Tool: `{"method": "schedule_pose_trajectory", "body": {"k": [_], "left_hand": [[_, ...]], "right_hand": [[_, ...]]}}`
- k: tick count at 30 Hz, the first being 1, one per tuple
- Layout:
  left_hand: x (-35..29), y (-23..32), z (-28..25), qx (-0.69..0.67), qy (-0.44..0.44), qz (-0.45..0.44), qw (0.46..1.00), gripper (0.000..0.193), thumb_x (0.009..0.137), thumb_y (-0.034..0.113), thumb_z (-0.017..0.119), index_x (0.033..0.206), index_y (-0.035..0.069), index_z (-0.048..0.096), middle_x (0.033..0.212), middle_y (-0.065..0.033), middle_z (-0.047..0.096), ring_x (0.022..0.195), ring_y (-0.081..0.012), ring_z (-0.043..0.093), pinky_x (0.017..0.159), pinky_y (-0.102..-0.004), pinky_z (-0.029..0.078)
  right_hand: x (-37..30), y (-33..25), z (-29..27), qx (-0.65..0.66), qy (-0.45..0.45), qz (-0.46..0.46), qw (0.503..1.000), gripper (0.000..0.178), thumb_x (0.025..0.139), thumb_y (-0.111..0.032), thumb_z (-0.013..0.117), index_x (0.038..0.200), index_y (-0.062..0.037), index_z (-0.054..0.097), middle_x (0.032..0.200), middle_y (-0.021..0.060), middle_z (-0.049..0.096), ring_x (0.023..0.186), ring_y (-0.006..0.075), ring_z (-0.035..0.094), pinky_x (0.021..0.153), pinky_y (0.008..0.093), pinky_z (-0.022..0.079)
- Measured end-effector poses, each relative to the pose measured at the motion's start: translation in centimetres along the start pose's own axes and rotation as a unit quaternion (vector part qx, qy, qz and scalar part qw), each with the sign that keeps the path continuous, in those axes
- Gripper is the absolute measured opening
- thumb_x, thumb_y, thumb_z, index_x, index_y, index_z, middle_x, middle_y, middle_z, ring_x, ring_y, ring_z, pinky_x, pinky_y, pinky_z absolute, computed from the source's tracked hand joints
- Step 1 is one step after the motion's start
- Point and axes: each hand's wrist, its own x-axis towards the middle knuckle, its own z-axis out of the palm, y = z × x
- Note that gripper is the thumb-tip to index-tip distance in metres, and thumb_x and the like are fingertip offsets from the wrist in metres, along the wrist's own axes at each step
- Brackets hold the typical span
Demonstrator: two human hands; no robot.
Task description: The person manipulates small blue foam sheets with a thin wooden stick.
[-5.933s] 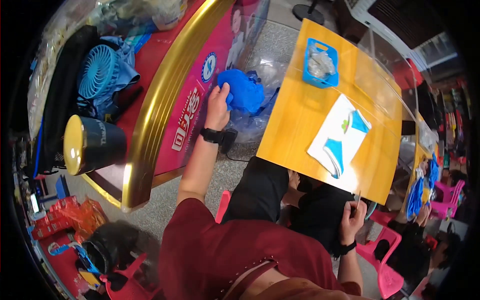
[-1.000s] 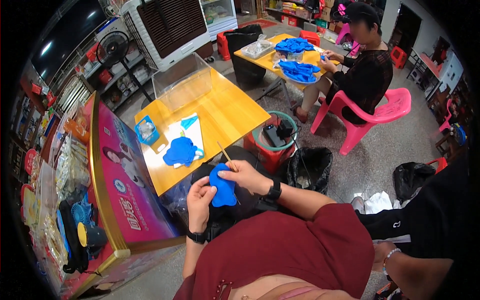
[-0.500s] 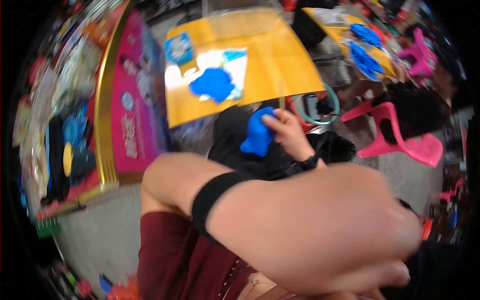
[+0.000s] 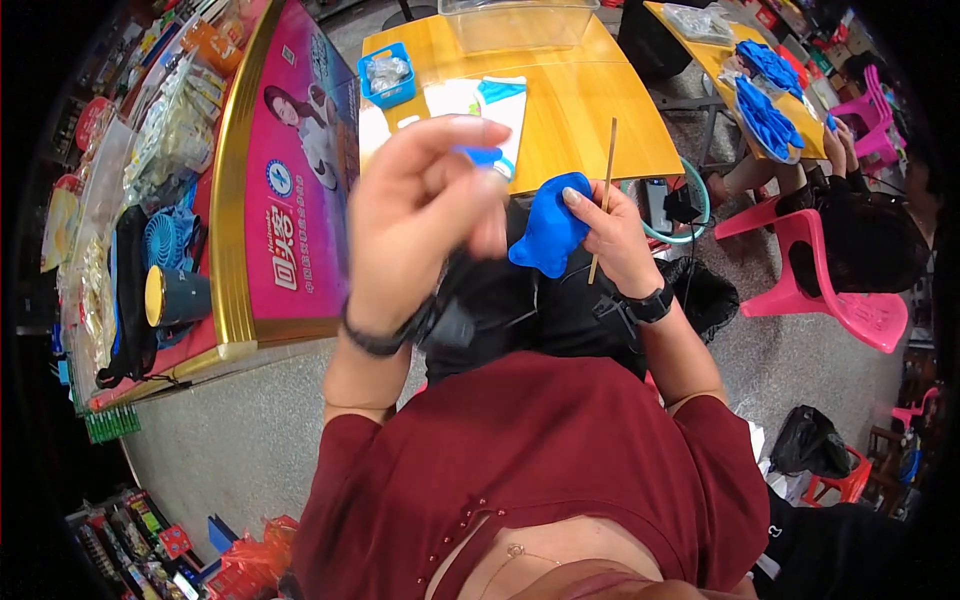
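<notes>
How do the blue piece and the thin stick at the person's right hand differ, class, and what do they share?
The blue piece is broad with a wavy outline, while the thin stick is narrow and straight. The blue piece is bright blue; the thin stick is tan. Both are held in the right hand.

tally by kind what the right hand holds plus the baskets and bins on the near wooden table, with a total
Blue soft piece, in the right hand: 1
Thin stick, in the same hand: 1
Blue basket: 1
Clear bin: 1
Total: 4
</notes>
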Motion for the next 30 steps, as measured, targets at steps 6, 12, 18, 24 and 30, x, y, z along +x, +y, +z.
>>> {"method": "schedule_pose_trajectory", "body": {"k": [6, 12, 18, 24, 30], "left_hand": [[-0.1, -10.2, -3.2, 0.013, 0.003, -0.138, 0.99, 0.038, 0.087, 0.01, 0.068, 0.121, 0.0, 0.054, 0.094, -0.0068, 0.066, 0.081, -0.0107, 0.061, 0.07, -0.0238, 0.05], [-0.3, -12.7, -4.2, 0.064, 0.064, -0.144, 0.985, 0.037, 0.085, 0.007, 0.069, 0.119, -0.001, 0.057, 0.088, -0.0092, 0.068, 0.071, -0.011, 0.061, 0.064, -0.0219, 0.049], [-0.7, -14.2, -5.5, 0.018, 0.106, -0.122, 0.987, 0.039, 0.084, 0.004, 0.07, 0.119, -0.004, 0.055, 0.085, -0.0074, 0.067, 0.071, -0.0099, 0.06, 0.067, -0.0206, 0.048], [-1.0, -15.4, -5.7, 0.023, 0.183, -0.084, 0.979, 0.038, 0.083, 0.001, 0.071, 0.118, -0.003, 0.056, 0.08, -0.003, 0.066, 0.07, -0.0085, 0.059, 0.065, -0.0188, 0.045], [0.2, -15.3, -4.0, 0.022, 0.187, -0.074, 0.979, 0.035, 0.082, 0.0, 0.071, 0.114, -0.002, 0.057, 0.077, -0.0028, 0.065, 0.067, -0.0068, 0.058, 0.062, -0.0165, 0.042]], "right_hand": [[-0.2, -3.4, 2.6, -0.019, -0.051, -0.011, 0.998, 0.024, 0.091, -0.022, 0.066, 0.103, -0.002, 0.062, 0.084, -0.0002, 0.065, 0.069, 0.0028, 0.057, 0.058, 0.0153, 0.043], [0.8, -3.7, 3.9, -0.065, -0.072, 0.0, 0.995, 0.024, 0.091, -0.017, 0.063, 0.107, 0.0013, 0.062, 0.095, 0.0036, 0.067, 0.081, 0.009, 0.062, 0.073, 0.0227, 0.051], [2.0, -0.8, 4.2, -0.296, 0.086, -0.244, 0.92, 0.034, 0.081, -0.02, 0.072, 0.107, -0.0014, 0.06, 0.096, 0.0134, 0.063, 0.085, 0.0236, 0.063, 0.07, 0.0313, 0.051], [-0.2, 0.9, 4.8, -0.317, 0.113, -0.322, 0.885, 0.027, 0.081, -0.017, 0.074, 0.101, -0.0032, 0.062, 0.087, 0.0086, 0.061, 0.075, 0.0181, 0.06, 0.067, 0.0286, 0.048], [-0.3, 0.5, 6.6, -0.274, 0.061, -0.208, 0.937, 0.03, 0.081, -0.022, 0.075, 0.096, -0.0014, 0.06, 0.08, 0.0068, 0.06, 0.069, 0.0115, 0.055, 0.063, 0.026, 0.046]]}}
